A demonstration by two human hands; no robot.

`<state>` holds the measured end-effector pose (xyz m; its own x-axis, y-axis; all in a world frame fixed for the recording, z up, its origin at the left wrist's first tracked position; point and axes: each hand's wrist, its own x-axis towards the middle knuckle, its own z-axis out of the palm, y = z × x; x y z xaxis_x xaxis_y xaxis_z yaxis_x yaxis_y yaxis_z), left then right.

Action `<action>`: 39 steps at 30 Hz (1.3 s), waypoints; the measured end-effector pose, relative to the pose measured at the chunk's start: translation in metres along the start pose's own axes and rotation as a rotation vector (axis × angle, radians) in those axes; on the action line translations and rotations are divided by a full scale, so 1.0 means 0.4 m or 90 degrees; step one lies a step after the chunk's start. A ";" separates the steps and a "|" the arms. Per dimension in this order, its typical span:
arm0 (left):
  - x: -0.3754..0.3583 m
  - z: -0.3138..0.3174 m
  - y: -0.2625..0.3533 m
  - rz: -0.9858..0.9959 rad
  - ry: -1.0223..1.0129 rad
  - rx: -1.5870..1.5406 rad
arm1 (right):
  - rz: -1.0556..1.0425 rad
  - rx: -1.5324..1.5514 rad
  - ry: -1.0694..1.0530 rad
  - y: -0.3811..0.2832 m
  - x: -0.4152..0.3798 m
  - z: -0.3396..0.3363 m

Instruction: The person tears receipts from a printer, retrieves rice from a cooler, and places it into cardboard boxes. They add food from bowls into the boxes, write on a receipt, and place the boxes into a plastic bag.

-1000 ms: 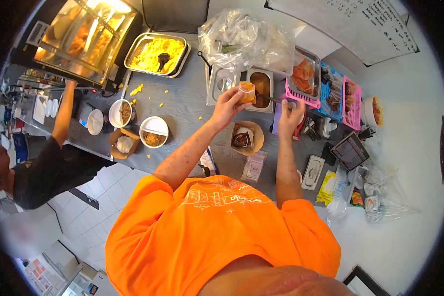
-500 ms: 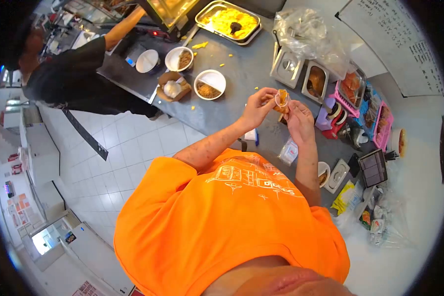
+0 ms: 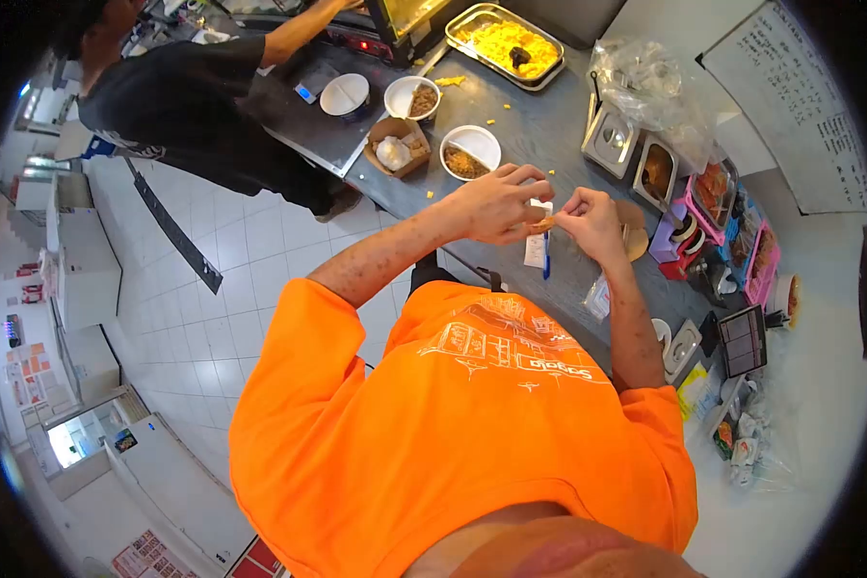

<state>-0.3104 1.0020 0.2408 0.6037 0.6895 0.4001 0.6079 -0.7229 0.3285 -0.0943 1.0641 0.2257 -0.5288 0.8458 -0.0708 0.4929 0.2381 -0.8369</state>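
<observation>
Between my two hands is a small clear cup (image 3: 543, 224) with orange contents, seen almost edge-on and partly covered by fingers. My left hand (image 3: 503, 204) is curled over its left side, back of the hand up. From the right, my right hand (image 3: 591, 224) pinches the cup's edge with thumb and fingertips. Just below them, a white packet (image 3: 536, 250) and a blue pen-like item (image 3: 547, 264) lie on the grey table (image 3: 405, 197). Beyond my left hand stands a white bowl (image 3: 478, 140) with brown food in one half.
More bowls (image 3: 344, 94), a brown carton (image 3: 396, 146) and a tray of yellow food (image 3: 507, 44) stand farther back. Metal containers (image 3: 611, 138) and a pink basket (image 3: 762, 262) line the right side. A co-worker in black (image 3: 178, 96) reaches across at the upper left.
The view has shifted, so the table items appear farther right. My left hand has turned over the cup, and the cup has tilted from showing its orange contents to nearly edge-on.
</observation>
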 end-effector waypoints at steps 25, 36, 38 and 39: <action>-0.344 -0.056 -0.247 -0.486 0.368 -0.775 | 0.004 0.160 0.060 -0.206 0.157 0.414; -0.367 -0.027 -0.282 -0.467 0.431 -0.666 | 0.089 0.322 0.135 -0.247 0.164 0.463; -0.373 -0.030 -0.285 -0.480 0.447 -0.680 | 0.050 0.312 0.115 -0.250 0.175 0.463; -0.377 -0.034 -0.279 -0.494 0.448 -0.606 | -0.009 0.235 0.135 -0.259 0.182 0.468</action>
<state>-0.4763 0.9783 0.1555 -0.2689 0.9582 0.0976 -0.0839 -0.1242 0.9887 -0.3131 1.0116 0.2056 -0.3611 0.9323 0.0228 0.1860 0.0960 -0.9779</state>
